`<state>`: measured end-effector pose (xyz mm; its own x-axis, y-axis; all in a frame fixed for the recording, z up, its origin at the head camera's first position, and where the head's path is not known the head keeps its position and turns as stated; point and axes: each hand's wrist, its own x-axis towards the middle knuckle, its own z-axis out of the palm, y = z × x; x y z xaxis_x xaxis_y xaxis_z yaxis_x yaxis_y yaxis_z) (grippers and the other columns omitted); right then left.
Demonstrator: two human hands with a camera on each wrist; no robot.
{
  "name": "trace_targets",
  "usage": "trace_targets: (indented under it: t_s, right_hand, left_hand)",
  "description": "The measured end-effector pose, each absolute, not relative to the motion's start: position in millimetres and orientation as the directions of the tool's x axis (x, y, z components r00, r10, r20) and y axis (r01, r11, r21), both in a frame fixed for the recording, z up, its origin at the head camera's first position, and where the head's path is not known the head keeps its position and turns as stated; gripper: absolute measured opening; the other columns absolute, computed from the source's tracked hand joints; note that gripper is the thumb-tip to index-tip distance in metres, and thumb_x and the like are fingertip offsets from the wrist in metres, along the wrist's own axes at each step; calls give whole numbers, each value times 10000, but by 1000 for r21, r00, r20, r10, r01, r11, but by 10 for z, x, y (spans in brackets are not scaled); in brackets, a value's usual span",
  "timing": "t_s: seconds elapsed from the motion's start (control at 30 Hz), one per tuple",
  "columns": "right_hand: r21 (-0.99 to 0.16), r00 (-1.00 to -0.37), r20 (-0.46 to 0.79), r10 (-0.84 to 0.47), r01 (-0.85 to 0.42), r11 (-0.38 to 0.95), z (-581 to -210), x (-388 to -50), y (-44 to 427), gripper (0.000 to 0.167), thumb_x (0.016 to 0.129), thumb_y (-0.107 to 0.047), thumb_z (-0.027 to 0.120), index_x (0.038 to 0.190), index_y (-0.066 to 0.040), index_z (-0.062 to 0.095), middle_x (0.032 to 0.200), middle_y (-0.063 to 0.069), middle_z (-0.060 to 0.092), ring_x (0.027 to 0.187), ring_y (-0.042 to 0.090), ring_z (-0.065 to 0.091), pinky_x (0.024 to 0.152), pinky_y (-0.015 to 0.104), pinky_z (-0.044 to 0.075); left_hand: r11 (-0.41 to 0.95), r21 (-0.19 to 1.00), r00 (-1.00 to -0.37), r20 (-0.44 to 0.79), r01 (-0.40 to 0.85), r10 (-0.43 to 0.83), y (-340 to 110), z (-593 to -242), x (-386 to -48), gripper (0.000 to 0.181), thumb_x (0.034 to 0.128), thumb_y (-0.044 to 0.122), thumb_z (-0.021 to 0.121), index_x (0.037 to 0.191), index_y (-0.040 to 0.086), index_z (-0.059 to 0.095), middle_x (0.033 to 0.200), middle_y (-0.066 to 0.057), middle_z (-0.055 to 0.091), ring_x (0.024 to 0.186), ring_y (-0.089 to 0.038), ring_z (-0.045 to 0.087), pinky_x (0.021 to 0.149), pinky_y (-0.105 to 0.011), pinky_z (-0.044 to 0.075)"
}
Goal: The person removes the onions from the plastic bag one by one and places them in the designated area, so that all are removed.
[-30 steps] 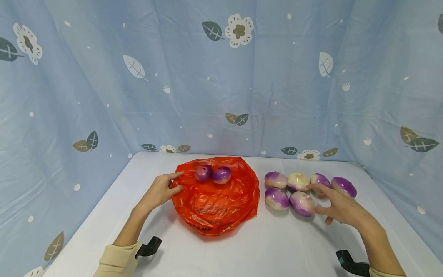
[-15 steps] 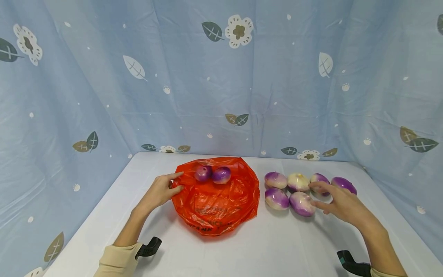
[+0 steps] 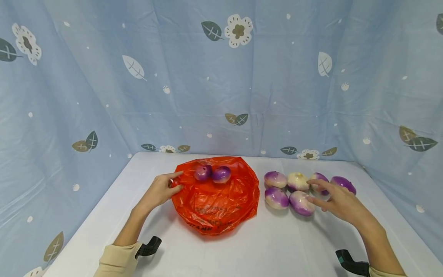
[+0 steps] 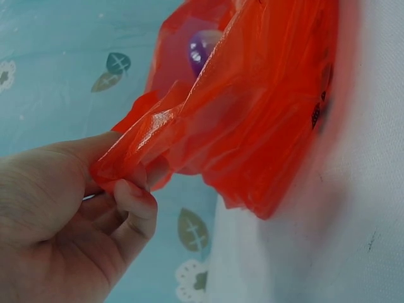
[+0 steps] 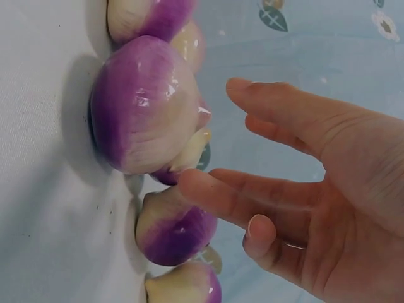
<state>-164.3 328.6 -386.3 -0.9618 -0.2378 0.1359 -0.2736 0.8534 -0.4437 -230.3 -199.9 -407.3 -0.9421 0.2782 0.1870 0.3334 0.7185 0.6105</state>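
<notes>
A red plastic bag [image 3: 216, 196] lies spread open on the white table, with two purple onions [image 3: 221, 175] in its far part. My left hand [image 3: 160, 190] pinches the bag's left rim between thumb and fingers, the film lifted in the left wrist view. At the right, several glossy purple-and-white onions [image 3: 277, 198] sit in two rows. Over their near right side hovers my right hand [image 3: 340, 200], thumb and fingers spread. In the right wrist view its fingertips stand apart from the nearest large onion [image 5: 145, 104]; nothing is held.
A light blue curtain [image 3: 194, 77] with leaves and flowers rises behind and beside the table. White tabletop [image 3: 263, 250] stretches in front of the bag and onions. Each wrist carries a black camera mount [image 3: 149, 247].
My right hand has shifted slightly, its thumb moving closer to the front onion. The left hand and the bag stay in place.
</notes>
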Motion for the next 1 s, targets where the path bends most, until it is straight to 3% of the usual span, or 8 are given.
trace_targets:
  t_s: [0.1,0.2,0.37,0.47,0.67,0.87,1.0]
  right_hand:
    - [-450,-964,124,-234,-265,853,-3866,-1648,3277,577,884,-379,707,1356,-98,531,1152,215,656,757,150,684,607,254,523]
    - [-451,-970,103,-221,-244,859,-3867,-1645,3260,612,887,-416,693,1385,-121,497,1181,217,655,671,104,668,680,397,556]
    - [-411,-970,115,-217,-245,878,-3861,-1633,3242,629,888,-441,683,1402,-159,454,1180,192,675,556,51,627,766,586,508]
    - [-383,-962,151,-227,-268,884,-3858,-1632,3240,611,888,-420,690,1390,-164,456,1151,175,693,528,32,608,768,589,506]
    - [-397,-969,126,-210,-244,885,-3845,-1629,3205,637,889,-457,675,1411,-171,446,1196,213,670,504,50,609,651,417,500]
    - [-407,-971,124,-203,-236,882,-3836,-1612,3138,659,872,-475,688,1420,-188,461,1219,214,659,468,59,593,733,534,503]
    - [-386,-966,159,-205,-252,887,-3835,-1597,3099,658,864,-457,706,1425,-210,470,1203,192,672,450,35,569,713,496,490]
  left_hand:
    - [716,617,-944,179,326,276,-2008,-4072,-2310,491,884,86,689,1350,-11,568,660,-45,543,555,-136,492,490,-213,461]
    - [719,615,-946,177,323,273,-2023,-4075,-2317,495,884,92,693,1353,-6,568,661,-43,544,550,-135,495,491,-211,461]
    - [723,607,-944,186,329,274,-2035,-4077,-2323,493,881,96,695,1348,-7,572,601,-25,504,520,-129,478,469,-217,442]
    - [722,608,-943,187,331,274,-2037,-4072,-2323,492,882,92,691,1348,-9,571,598,-24,512,513,-129,480,467,-221,447]
    - [724,608,-945,185,326,270,-2035,-4063,-2325,490,885,92,688,1349,-10,569,627,-38,541,522,-131,495,481,-217,463]
    - [720,620,-949,170,312,265,-2031,-4066,-2321,495,889,95,682,1358,-9,561,624,-37,541,523,-132,500,480,-218,460]
    - [716,623,-948,172,316,269,-2023,-4071,-2317,496,888,94,682,1357,-14,560,607,-26,524,515,-131,494,473,-219,450]
